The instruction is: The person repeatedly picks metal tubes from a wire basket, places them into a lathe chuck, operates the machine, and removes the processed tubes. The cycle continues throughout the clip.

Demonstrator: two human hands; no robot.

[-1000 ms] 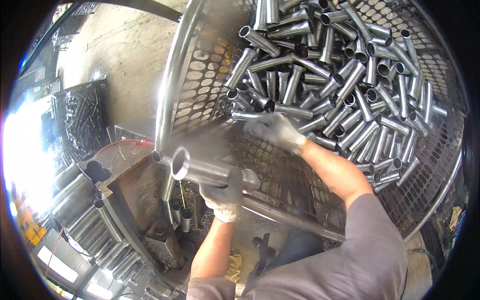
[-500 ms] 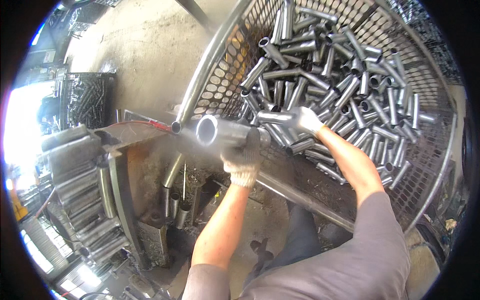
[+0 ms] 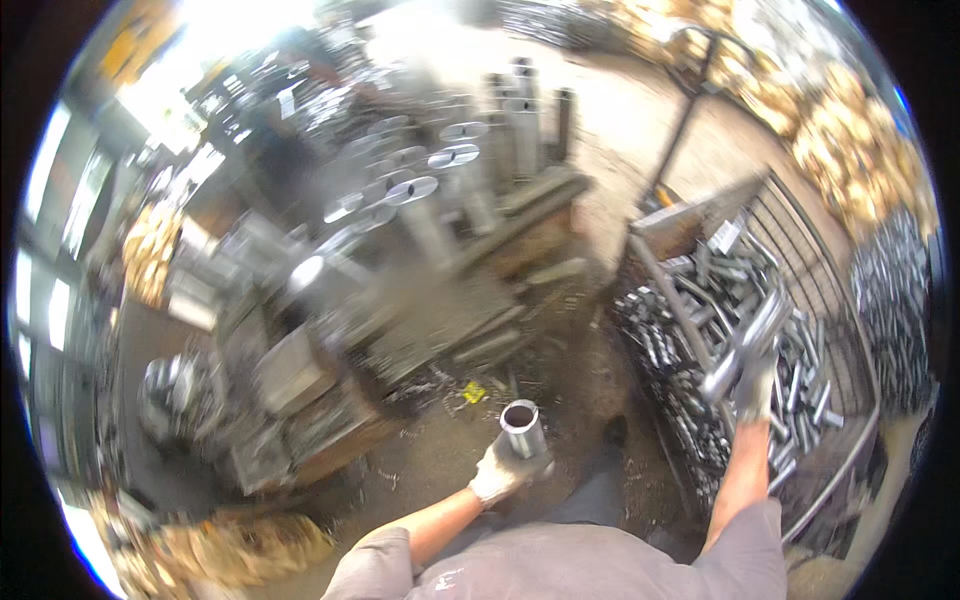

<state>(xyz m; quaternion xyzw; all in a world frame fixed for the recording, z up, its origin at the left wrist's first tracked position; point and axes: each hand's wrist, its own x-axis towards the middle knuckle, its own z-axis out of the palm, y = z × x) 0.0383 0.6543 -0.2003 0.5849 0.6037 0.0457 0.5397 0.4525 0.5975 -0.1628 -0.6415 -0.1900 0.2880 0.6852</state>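
Observation:
My left hand [image 3: 508, 470], in a white work glove, is closed around a short metal tube [image 3: 522, 430]. The tube stands nearly upright in front of my body, its open end facing up. To the right, my gloved right hand [image 3: 758, 385] is closed on a shiny metal tube [image 3: 742, 350] held at a slant over a wire-sided bin [image 3: 672, 295]. Motion blur hides how its fingers lie and whether it grips more than one. Beneath that hand, many loose metal tubes [image 3: 800, 380] lie jumbled in the bin.
Ahead and to the left is a heavy machine bench [image 3: 430, 310], with several upright metal tubes [image 3: 415, 200] along it. A yellow scrap [image 3: 473, 392] lies on the floor before it. Behind the bin are a pallet-jack handle [image 3: 690, 110] and piled yellowish bundles [image 3: 860, 150].
The view has swung, bringing the bench ahead and the bin to the right. My left hand's tube now points upward, lower and near my body. My right hand's tube has tilted from level to slanted.

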